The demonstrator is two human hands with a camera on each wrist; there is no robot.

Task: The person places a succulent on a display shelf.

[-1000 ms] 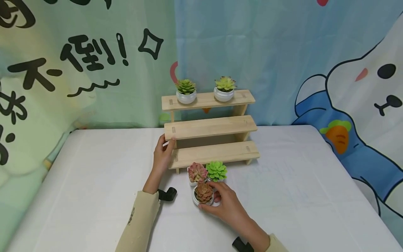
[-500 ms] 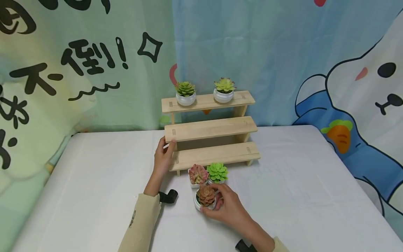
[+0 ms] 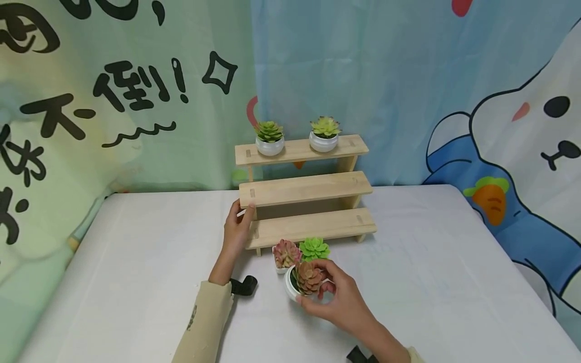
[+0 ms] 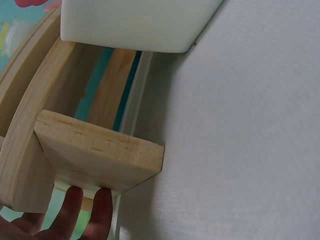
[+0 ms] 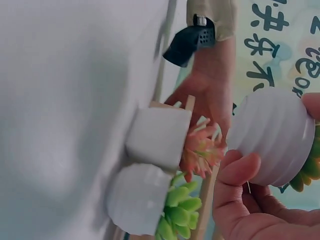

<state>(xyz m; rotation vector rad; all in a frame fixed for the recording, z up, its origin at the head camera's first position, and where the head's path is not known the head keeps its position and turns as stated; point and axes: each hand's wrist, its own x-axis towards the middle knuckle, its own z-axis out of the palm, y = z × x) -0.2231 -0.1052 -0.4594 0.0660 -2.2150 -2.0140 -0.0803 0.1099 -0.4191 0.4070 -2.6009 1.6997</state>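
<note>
My right hand (image 3: 338, 300) grips a small white round pot with a reddish-brown succulent (image 3: 308, 277), fingers and thumb on its sides. The pot tilts to the right, and its ridged wall (image 5: 272, 137) stands apart from the tabletop in the right wrist view. My left hand (image 3: 236, 232) holds the left end of a three-tier wooden shelf stand (image 3: 304, 189), thumb at the middle board; fingertips (image 4: 102, 200) reach under the wood in the left wrist view. Two succulents stand before the bottom board: a pink one in a square white pot (image 5: 159, 137) and a bright green one (image 3: 314, 248) in a round pot.
On the top board stand two white pots with green succulents, one left (image 3: 270, 138) and one right (image 3: 324, 135). A white cloth covers the table (image 3: 431, 282). Behind the stand hangs a printed curtain (image 3: 386, 75) with lettering and a cartoon animal.
My right hand has drawn the brown succulent's pot slightly to the right and tipped it. My left hand stays at the stand. The head view has shifted slightly.
</note>
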